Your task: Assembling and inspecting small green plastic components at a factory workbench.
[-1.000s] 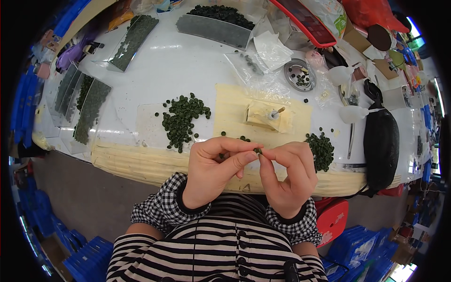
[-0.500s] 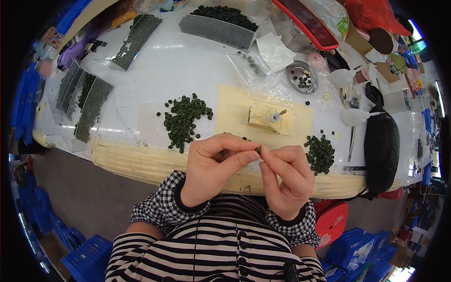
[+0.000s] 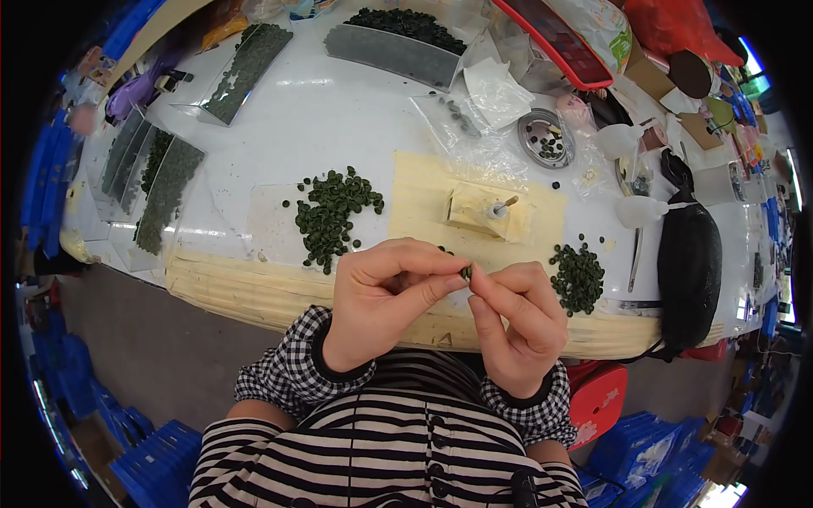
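Note:
Above the table's front edge, a small dark green disc-shaped piece (image 3: 466,273) is pinched between the thumb and forefinger of my left hand (image 3: 378,296). My right hand (image 3: 522,317) meets it from the other side, its forefinger tip against the piece. The right thumb is bent in close under that forefinger; whether anything tiny lies between them is hidden. Beyond my left hand spreads a loose pile of similar green pieces (image 3: 332,212). A smaller pile (image 3: 578,278) lies right of my right hand. Ahead stands a block wrapped in cream tape (image 3: 474,212) with a short upright metal post and a brownish tip.
Clear trays of green pieces stand at the back (image 3: 391,57), back left (image 3: 241,76) and left (image 3: 169,195). A round metal dish (image 3: 544,138) and a red-framed phone-like object (image 3: 559,42) lie back right. A black pouch (image 3: 688,271) is at the right edge.
The green piece has turned slightly between my fingertips and shows more of its face. Both hands have hardly shifted.

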`<state>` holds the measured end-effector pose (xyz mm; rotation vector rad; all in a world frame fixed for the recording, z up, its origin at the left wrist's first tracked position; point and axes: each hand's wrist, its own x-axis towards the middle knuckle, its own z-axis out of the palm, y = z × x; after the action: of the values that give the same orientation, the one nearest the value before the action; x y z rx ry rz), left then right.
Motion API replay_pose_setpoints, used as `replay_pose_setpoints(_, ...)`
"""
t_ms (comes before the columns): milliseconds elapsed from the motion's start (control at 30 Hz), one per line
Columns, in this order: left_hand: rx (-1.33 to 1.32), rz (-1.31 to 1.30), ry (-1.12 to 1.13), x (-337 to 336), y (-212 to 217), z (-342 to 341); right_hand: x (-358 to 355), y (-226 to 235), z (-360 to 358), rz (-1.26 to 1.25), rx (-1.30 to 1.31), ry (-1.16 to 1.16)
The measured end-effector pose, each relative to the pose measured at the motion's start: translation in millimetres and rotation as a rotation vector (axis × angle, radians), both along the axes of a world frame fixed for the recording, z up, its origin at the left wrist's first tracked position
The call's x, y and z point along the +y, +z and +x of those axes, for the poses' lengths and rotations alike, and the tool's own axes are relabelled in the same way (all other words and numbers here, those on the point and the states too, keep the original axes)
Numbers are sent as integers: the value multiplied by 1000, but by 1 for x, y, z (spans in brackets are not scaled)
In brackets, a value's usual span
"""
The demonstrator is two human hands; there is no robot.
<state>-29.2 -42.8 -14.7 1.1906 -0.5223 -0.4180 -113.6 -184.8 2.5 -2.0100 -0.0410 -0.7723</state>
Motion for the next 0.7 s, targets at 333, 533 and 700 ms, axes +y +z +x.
replay_pose_setpoints(333,27,8,-29,1,1,2,0,2,-1,17,27,19)
replay_pose_setpoints(533,-3,28,-41,2,2,4,-1,3,-1,-4,25,22)
replay_pose_setpoints(700,-27,-3,-23,1,1,3,-1,2,-1,1,22,26)
